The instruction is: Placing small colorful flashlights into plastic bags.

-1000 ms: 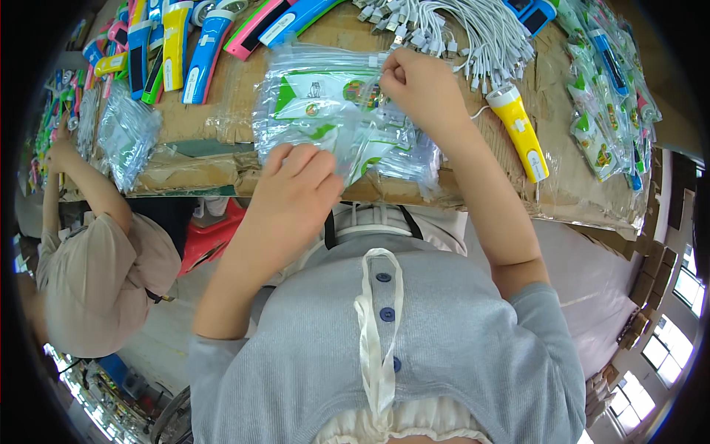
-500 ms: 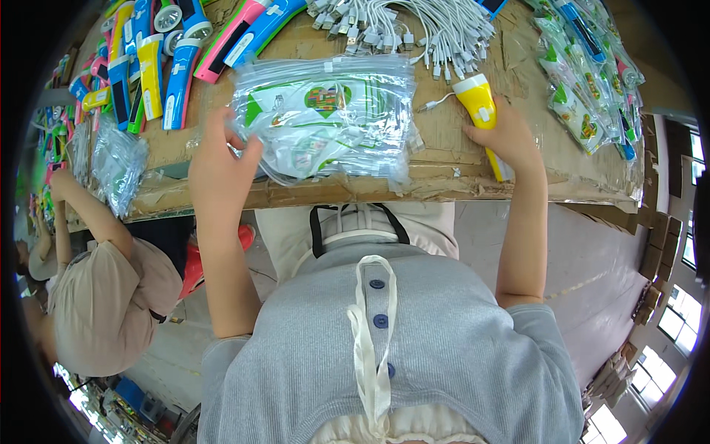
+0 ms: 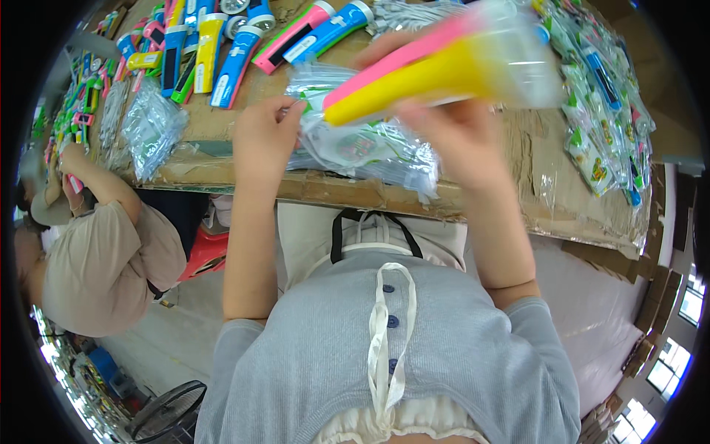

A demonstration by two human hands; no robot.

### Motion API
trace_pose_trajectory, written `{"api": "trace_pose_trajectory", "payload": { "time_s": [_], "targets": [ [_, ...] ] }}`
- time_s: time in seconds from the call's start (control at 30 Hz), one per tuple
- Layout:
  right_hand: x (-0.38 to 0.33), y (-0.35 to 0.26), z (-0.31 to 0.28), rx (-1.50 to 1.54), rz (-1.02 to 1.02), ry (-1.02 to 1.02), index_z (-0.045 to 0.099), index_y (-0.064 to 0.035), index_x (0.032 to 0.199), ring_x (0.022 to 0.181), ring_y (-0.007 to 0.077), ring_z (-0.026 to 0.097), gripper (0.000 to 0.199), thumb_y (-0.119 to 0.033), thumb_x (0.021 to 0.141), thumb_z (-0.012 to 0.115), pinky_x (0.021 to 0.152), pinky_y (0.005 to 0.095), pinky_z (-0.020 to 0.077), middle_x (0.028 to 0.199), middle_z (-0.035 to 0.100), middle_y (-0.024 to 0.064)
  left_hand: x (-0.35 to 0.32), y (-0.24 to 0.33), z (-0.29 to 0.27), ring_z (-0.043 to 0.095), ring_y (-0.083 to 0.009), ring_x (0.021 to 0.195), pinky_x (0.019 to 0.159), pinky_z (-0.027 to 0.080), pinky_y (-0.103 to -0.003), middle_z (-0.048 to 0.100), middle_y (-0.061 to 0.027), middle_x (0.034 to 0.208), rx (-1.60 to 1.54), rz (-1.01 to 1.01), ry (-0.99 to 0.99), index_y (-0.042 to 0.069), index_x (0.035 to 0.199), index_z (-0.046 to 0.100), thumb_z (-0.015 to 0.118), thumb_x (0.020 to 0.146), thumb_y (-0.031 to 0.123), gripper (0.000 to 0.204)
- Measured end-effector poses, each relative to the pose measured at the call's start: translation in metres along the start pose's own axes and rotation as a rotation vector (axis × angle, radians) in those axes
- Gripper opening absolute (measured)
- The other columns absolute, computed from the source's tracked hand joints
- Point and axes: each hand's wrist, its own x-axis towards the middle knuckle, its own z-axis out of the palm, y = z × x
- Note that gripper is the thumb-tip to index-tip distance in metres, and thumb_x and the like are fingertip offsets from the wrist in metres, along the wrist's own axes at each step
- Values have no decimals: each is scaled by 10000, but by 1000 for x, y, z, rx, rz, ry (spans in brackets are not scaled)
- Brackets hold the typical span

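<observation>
Table (image 3: 543, 148) 1st: cardboard top is torn & uneven along the near edge, so anything dropped there could snag or tip off. Pile of bagged torches (image 3: 592, 126) on the R sits close to the held torch's head in view; a wide swing might clip it, tho depth's hard to judge. Heap of loose torches (image 3: 207, 52), upper L, overlaps itself; a bump could set some rolling. Stack of clear bags (image 3: 370, 152) lies btwn the hands, thin shiny plastic, prob clingy, so two could lift at once or the lot slide. Pink & yellow torch (image 3: 407, 81) is up over the bags, tail low to the L, pale head to the R, blurred; smooth body could slip, or its tail could catch & split a bag if off-line. R hand (image 3: 470, 144) is wrapped round the torch's body, thumb on the near side. L hand (image 3: 262, 140) is curled, thumb & index nearly meeting by the stack's L edge; can't tell if plastic's pinched; weak pinch = bag skids away
</observation>
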Motion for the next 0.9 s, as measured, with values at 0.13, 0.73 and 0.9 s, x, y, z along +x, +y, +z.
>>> {"api": "trace_pose_trajectory", "payload": {
  "time_s": [0.13, 0.73, 0.9],
  "targets": [
    [-12, 49, 25, -513, 6, -163, 460, -40, 1176, 1013, 305, 579, 402, -112, 819, 631, 867, 380, 465, 1157, 549, 169, 5, -2, -1, 656, -209, 627, 580, 488, -313, 662, -139, 701, -103, 277, 85, 23, 897, 682, 638, 799, 160, 174],
    [17, 41, 13, -1328, 529, -743, 529, 6, 1012, 771, 317, 640, 285, -159, 798, 620, 652, 421, 506, 875, 646, 145, -2, 6, 12, 556, -207, 468, 456, 401, -337, 582, -98, 572, 198, 352, 263, 93, 981, 622, 588, 855, 166, 149],
    [-2, 16, -39, -1300, -319, -394, 610, -35, 947, 931, 265, 580, 191, -160, 806, 639, 774, 357, 484, 1106, 552, 113, 11, 16, -39, 558, -122, 488, 483, 415, -289, 594, -85, 585, -120, -7, 115, 47, 1042, 593, 562, 842, 113, 213]
  ]
}}
